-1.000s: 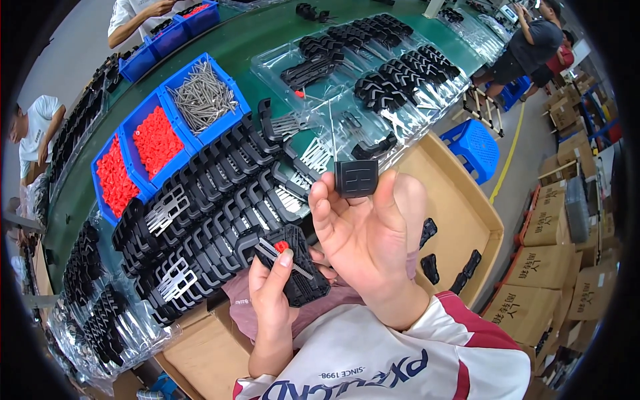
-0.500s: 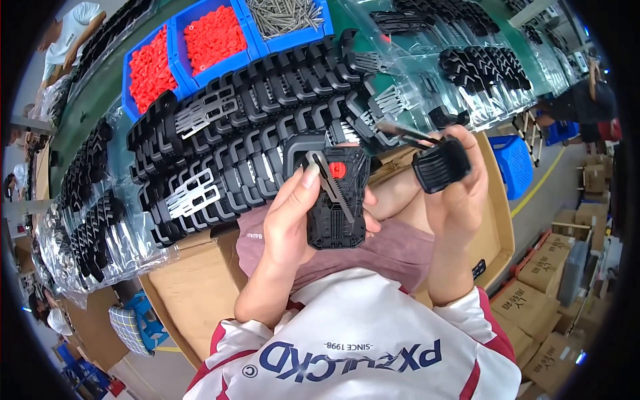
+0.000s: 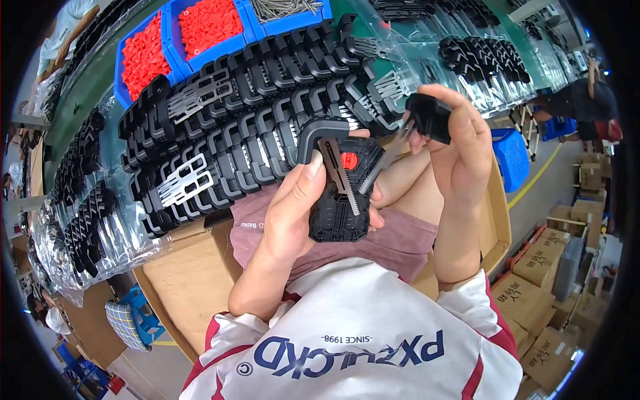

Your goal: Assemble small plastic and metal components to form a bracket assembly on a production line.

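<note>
Stretching across the upper picture, the green worktable carries rows of black plastic housings, many lying in clear plastic sleeves, with a few metal comb-like inserts showing pale among them. At its far edge stand blue bins filled with small red parts, and one bin of thin metal pins. Cardboard boxes sit just below the table edge, in front of the person's lap, and more cartons are stacked on the floor at the right.

Between the table and the person's chest, the left hand holds a black housing upright: the fingers wrap round its back and the thumb presses flat on the front, closed firmly around it. On the face of that housing sit a red button and a toothed metal strip running down at a slant.

The right hand is raised just beside it, thumb and fingertips pinched shut on a smaller black block. A thin metal blade reaches down and left from that block, its end meeting the housing close to the red button; whether it is seated in a slot cannot be told
</note>
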Available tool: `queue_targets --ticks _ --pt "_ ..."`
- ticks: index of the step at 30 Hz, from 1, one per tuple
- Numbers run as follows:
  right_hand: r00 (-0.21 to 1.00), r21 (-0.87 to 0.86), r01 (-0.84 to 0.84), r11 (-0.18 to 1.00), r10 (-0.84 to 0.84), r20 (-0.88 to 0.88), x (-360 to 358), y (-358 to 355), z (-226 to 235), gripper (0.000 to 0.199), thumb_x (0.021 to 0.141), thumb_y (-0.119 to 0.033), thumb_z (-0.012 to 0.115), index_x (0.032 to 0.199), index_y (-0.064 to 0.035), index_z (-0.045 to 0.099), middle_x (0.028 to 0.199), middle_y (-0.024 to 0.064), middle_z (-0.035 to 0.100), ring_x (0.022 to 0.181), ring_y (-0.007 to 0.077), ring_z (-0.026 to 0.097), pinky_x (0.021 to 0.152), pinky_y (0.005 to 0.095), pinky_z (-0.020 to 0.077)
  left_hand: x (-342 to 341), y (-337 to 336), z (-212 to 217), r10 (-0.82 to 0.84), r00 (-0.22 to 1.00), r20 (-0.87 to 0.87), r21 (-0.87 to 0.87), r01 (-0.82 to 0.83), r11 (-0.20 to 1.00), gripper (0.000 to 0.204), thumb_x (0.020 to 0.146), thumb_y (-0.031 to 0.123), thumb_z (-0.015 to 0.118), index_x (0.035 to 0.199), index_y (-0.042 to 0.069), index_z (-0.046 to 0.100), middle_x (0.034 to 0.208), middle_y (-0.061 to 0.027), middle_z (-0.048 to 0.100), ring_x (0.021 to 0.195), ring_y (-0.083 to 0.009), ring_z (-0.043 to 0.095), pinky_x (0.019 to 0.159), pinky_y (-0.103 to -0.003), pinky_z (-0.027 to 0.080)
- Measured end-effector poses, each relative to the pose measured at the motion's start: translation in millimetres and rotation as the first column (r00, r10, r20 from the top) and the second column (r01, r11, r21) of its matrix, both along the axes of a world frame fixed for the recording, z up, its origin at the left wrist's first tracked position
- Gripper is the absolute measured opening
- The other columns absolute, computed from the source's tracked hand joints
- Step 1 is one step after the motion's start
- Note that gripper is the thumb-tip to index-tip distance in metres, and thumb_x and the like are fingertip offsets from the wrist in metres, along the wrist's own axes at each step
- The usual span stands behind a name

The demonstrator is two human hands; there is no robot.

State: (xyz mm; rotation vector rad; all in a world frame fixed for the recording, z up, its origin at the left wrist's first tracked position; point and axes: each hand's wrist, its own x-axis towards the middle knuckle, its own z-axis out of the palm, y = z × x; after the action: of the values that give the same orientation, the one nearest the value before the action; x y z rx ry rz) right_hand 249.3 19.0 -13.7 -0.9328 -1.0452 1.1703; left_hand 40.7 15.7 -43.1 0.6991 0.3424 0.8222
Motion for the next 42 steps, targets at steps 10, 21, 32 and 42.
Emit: queue_targets --ticks 10,21,32,42 --pt "0.974 0.134 0.09 0.987 -0.115 0.196 -11 0 5 0.04 0.094 -0.023 0.055 0.119 0.0088 0.055 0.094 0.0185 0.062 0.069 0.0165 0.058 0.06 0.0233 0.0473 3 -1 -2 0.05 0.998 0.034 -0.072 -0.047 0.996 0.064 0.098 0.044 0.032 0.144 0.0 0.027 0.094 -0.0284 0.06 0.067 -0.0362 0.066 0.057 -0.039 0.056" --pt "0.979 0.066 0.07 0.995 -0.081 0.186 -10 6 9 0.035 0.093 -0.019 0.058 0.115 0.0071 0.059 0.089 0.0161 0.064 0.066 0.0155 0.057 0.06 0.0229 0.0475 0 1 3 0.017 1.0 -0.011 -0.063 -0.017 0.998 0.061 0.093 0.027 0.049 0.141 -0.004 0.029 0.089 -0.0261 0.061 0.063 -0.0336 0.066 0.056 -0.037 0.056" --pt "0.996 -0.07 -0.015 0.997 0.021 0.089 -31 -7 10 0.028 0.086 -0.008 0.063 0.111 0.0055 0.062 0.086 0.0131 0.066 0.067 0.0131 0.058 0.061 0.0204 0.0483 7 -1 10 0.091 0.985 -0.146 0.002 -0.092 0.996 0.061 0.08 0.002 0.062 0.135 -0.005 0.036 0.084 -0.0228 0.062 0.061 -0.0308 0.065 0.055 -0.034 0.055" --pt "0.987 -0.044 -0.027 0.999 0.034 0.16 -21 -1 7 0.031 0.083 -0.007 0.064 0.113 0.0015 0.063 0.089 0.0131 0.068 0.068 0.0138 0.059 0.06 0.0202 0.047 8 0 5 0.013 0.98 -0.198 -0.151 -0.043 0.988 0.022 0.088 0.001 0.058 0.108 -0.007 0.055 0.086 -0.0133 0.065 0.063 -0.0204 0.064 0.06 -0.028 0.055"
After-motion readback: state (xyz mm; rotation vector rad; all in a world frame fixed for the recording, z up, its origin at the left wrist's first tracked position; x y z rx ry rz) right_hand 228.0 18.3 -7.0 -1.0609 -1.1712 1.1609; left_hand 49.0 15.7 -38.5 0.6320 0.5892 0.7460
